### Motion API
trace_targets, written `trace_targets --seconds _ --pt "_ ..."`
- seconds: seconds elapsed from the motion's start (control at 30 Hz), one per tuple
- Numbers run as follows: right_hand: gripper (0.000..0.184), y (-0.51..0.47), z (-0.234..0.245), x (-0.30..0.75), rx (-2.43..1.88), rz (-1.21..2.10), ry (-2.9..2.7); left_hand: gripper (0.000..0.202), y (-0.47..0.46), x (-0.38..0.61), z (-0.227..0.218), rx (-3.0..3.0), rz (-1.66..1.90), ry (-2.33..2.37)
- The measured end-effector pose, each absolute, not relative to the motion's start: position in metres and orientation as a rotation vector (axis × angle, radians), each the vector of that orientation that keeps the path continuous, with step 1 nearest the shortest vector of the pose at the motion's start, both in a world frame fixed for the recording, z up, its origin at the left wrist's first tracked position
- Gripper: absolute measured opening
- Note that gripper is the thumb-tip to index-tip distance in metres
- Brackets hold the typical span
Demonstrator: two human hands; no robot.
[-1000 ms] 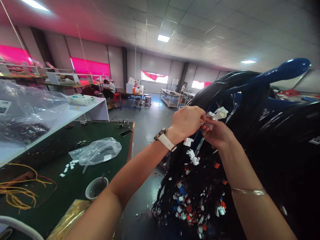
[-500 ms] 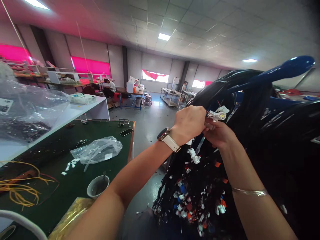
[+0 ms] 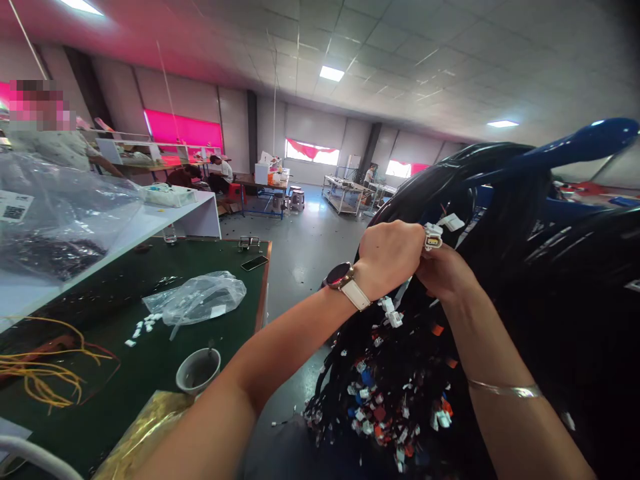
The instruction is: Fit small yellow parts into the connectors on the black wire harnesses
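Note:
My left hand (image 3: 391, 257), with a watch on its wrist, is closed in a fist around a white plastic connector (image 3: 433, 237) that sticks out beside the knuckles. My right hand (image 3: 445, 273), a thin bangle on its forearm, is closed right behind it, pinching the wires under the same connector. Both hands work against a big bundle of black wire harnesses (image 3: 500, 280) draped over a blue rack arm (image 3: 575, 143). Many white, red and blue connectors (image 3: 385, 400) dangle from the bundle below my hands.
To the left stands a green-topped bench (image 3: 150, 333) with a clear plastic bag (image 3: 200, 300), small white parts, a cup (image 3: 199, 370), a phone (image 3: 255, 263) and orange wires (image 3: 35, 380). A white shelf (image 3: 165, 220) holds bagged goods. Other people work at far tables; one stands at the far left.
Both hands have shifted slightly right and down along the bundle. The white connector now stands upright at my left knuckles. A person has come into view at the far left.

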State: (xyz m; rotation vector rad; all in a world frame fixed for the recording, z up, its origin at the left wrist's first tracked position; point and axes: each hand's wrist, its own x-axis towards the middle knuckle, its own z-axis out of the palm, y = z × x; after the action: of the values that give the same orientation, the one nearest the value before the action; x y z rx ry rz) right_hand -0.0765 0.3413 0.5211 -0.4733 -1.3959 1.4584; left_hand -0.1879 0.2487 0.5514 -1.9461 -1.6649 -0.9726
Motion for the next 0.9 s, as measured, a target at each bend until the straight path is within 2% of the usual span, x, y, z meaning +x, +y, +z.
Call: trace_targets --seconds 0.2,0.3,0.37,0.43,0.5,0.53,0.63,0.7,0.8,0.9 --pt "0.017 0.342 0.523 -0.073 -0.485 1.472 -1.417 0.014 0.253 -0.191 0.548 -1.999 -1.068 -1.702" --pt "0.014 0.343 0.525 -0.068 -0.555 1.506 -1.446 0.009 0.258 -0.202 0.541 -2.105 -1.451 -1.657" --pt "0.012 0.342 0.526 -0.064 -0.613 1.515 -1.449 0.005 0.259 -0.214 0.531 -2.121 -2.049 -1.621" --pt "0.010 0.340 0.525 -0.062 -0.656 1.527 -1.432 0.003 0.257 -0.227 0.515 -1.868 -2.940 -1.535" --pt "0.012 0.337 0.522 -0.062 -0.703 1.552 -1.381 0.013 0.255 -0.242 0.493 -1.127 -3.845 -1.344" --pt "0.013 0.335 0.519 -0.062 -0.730 1.569 -1.345 0.023 0.254 -0.249 0.479 -0.517 -4.142 -1.247" --pt "0.015 0.332 0.509 -0.064 -0.791 1.644 -1.242 0.034 0.255 -0.268 0.435 0.149 -4.186 -1.320" --pt "0.014 0.332 0.501 -0.065 -0.811 1.693 -1.191 0.031 0.257 -0.274 0.404 0.460 -4.110 -1.411" --pt "0.006 0.335 0.489 -0.065 -0.844 1.738 -1.136 0.017 0.261 -0.270 0.361 0.857 -3.930 -1.559" --pt "0.005 0.338 0.478 -0.063 -0.852 1.754 -1.130 0.022 0.257 -0.251 0.324 1.108 -3.754 -1.733"
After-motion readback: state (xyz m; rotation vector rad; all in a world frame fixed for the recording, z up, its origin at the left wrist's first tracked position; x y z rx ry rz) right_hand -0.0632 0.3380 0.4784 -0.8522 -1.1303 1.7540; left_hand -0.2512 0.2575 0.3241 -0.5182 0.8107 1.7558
